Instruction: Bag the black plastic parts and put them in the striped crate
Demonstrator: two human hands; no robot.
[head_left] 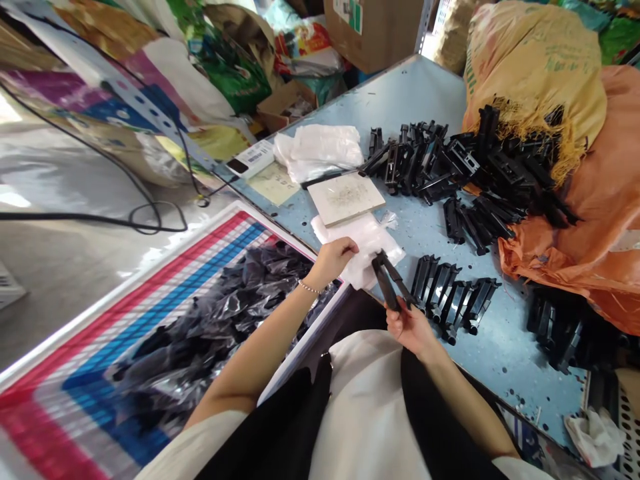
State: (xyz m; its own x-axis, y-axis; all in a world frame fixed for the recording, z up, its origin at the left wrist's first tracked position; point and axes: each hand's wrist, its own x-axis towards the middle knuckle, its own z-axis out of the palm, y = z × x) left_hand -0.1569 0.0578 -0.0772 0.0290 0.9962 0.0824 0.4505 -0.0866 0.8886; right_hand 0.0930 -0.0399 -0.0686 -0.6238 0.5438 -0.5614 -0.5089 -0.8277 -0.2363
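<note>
My left hand (331,261), with a bead bracelet at the wrist, has its fingertips pinched together at a clear plastic bag on a pile of thin plastic bags (370,233). A white board (345,197) lies over the pile's far edge. Just to the right, my right hand (411,325) grips a pair of long black plastic parts (391,281) near their lower ends; their upper ends point away over the bags. Beside that hand, several similar black parts (453,293) lie in rows on the blue table (400,83).
A heap of black parts (420,160) spills from a yellow woven sack (540,73) beside an orange sack (600,200). More bags (325,148) lie farther back. At left, a striped bin (200,250) holds bagged dark pieces (220,333). A cable (95,217) hangs beyond it.
</note>
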